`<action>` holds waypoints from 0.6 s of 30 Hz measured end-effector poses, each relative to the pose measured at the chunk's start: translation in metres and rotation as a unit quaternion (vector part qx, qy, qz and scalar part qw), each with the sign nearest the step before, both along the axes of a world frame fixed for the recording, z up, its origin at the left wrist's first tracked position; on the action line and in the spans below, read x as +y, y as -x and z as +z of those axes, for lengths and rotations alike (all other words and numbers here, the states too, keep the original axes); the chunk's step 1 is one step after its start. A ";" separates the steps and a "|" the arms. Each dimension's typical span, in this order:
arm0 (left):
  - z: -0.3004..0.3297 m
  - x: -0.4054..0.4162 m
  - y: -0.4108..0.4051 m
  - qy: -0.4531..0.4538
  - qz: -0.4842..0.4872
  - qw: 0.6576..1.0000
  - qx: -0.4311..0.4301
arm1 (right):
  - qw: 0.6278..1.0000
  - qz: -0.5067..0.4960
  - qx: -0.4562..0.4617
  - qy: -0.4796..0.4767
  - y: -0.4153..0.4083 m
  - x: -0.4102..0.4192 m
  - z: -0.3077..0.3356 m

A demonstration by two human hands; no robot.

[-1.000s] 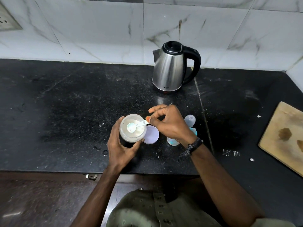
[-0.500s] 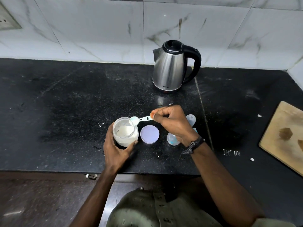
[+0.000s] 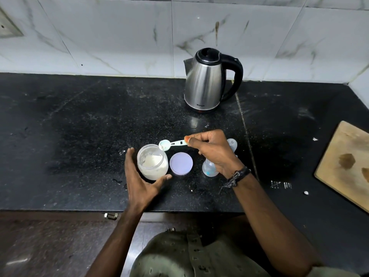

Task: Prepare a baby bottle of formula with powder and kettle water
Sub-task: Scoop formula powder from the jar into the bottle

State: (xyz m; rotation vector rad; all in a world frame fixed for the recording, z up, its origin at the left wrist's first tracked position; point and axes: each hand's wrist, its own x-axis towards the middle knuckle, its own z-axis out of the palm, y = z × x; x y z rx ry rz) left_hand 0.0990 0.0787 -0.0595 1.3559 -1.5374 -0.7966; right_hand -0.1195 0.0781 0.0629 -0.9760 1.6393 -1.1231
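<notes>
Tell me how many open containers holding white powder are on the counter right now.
1. The powder jar stands open on the counter, between the left hand and its lid. The right hand may hide others.

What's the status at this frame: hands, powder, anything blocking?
Left hand open beside powder jar. Right hand pinches scoop over jar rim. Jar lid off, bottle partly hidden behind right hand.

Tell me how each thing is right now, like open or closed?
powder jar: open, partly full
purple lid: off, lying flat on the counter
scoop: pinched by the right hand, over the jar's rim
left hand: open beside the jar
kettle: lid closed, upright
baby bottle: upright, mostly hidden
</notes>
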 end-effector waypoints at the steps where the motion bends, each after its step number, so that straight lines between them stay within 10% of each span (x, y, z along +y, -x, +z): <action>1: 0.004 0.000 0.002 0.028 0.007 1.000 0.000 | 1.000 -0.004 -0.001 0.003 0.002 0.001 0.002; 7: 0.040 0.008 0.045 0.134 -0.004 0.991 0.021 | 0.999 -0.030 -0.011 -0.001 0.027 0.010 0.008; 18: 0.021 0.027 0.127 -0.044 -0.160 0.981 0.104 | 0.990 -0.133 -0.040 0.018 0.085 0.046 0.013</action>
